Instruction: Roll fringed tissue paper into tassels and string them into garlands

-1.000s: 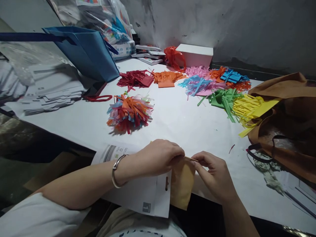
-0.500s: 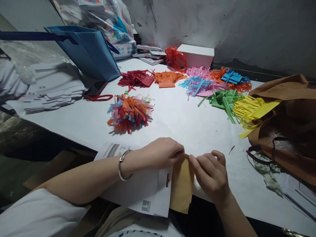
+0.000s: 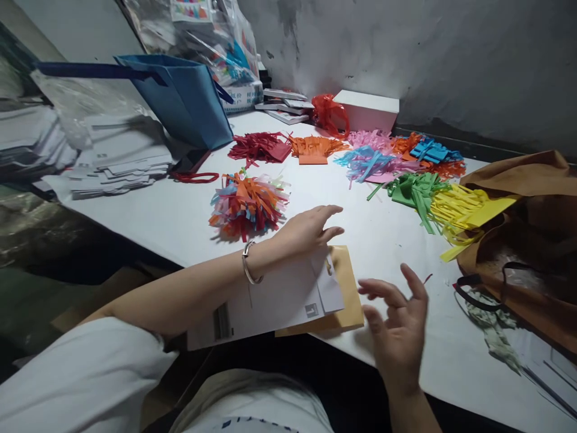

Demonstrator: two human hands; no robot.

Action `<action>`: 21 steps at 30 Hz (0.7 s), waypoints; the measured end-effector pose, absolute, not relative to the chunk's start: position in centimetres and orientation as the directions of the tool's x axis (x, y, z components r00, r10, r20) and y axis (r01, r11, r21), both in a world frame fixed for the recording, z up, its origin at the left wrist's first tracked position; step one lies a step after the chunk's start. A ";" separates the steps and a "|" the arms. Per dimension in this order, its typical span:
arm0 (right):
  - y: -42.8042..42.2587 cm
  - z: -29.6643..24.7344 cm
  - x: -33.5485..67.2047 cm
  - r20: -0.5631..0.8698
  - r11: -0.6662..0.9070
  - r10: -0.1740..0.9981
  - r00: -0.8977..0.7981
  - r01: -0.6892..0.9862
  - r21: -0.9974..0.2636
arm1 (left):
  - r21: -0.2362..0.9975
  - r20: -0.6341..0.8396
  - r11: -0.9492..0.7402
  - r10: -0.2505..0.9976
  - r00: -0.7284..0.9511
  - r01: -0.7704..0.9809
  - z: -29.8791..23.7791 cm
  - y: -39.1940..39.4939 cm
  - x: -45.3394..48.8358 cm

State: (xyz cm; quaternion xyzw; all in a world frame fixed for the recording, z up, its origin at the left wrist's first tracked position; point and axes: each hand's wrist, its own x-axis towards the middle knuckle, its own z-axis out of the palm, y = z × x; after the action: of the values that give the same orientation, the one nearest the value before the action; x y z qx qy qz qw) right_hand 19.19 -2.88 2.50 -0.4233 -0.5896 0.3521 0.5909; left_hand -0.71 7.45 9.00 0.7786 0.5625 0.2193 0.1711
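Note:
A white printed card packet (image 3: 274,294) with a slot near its right end lies at the table's front edge. Under it, a yellow-brown paper sheet or envelope (image 3: 349,288) sticks out to the right. My left hand (image 3: 311,228) is over the packet's upper edge, fingers apart and pointing right, gripping nothing. To the right of the brown paper is my right hand (image 3: 399,322), its fingers spread and nothing in them. Beyond my left wrist sits a multicoloured bundle of fringed paper strips (image 3: 250,204).
Fringed paper bundles in dark red (image 3: 259,147), orange (image 3: 314,149), green (image 3: 415,191) and yellow (image 3: 469,210) lie across the white table (image 3: 324,186). A blue bag (image 3: 189,102) and white card stacks (image 3: 126,156) stand left; a brown bag (image 3: 532,240) is right.
Both hands have let go of the brown paper's top edge and opened. My left hand has moved up, my right slightly right. The packet and brown paper now lie flatter, turned on the table edge.

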 end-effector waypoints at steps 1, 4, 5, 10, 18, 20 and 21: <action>-3.3 2.5 18.4 0.326 0.323 0.945 0.024 0.079 -0.943 | 0.543 0.201 -0.335 0.942 0.268 0.770 9.7 7.2 -0.7; -3.9 3.0 16.8 0.189 0.188 0.979 0.081 0.028 -0.982 | 0.704 0.262 -0.407 0.910 0.320 0.582 12.3 5.7 -1.0; -3.9 3.4 16.7 0.182 0.184 0.976 0.118 -0.004 -0.983 | 0.761 0.234 -0.405 0.900 0.369 0.506 13.2 5.1 -1.4; -2.4 5.7 18.8 0.339 0.343 0.937 0.086 -0.028 -0.939 | 0.888 0.005 -0.286 0.789 0.615 0.360 15.0 2.8 -4.2; -2.9 9.2 20.5 0.491 0.499 0.861 -0.134 0.030 -0.866 | 0.990 -0.044 -0.015 0.912 0.407 0.140 11.6 0.3 -4.5; -3.3 9.5 20.0 0.303 0.341 0.890 -0.341 0.056 -0.938 | 0.991 -0.055 0.004 0.922 0.384 0.134 11.3 0.1 -4.3; -3.4 9.5 19.6 0.243 0.299 0.899 -0.364 0.105 -0.948 | 0.992 -0.058 0.010 0.922 0.384 0.127 11.3 0.1 -4.2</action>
State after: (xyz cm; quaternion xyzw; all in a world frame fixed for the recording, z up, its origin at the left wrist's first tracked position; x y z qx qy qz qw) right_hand 19.65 -3.43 9.47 -0.3675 -0.6831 0.4642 0.4276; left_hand -4.24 0.08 11.30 0.6099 0.4300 0.3511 0.5656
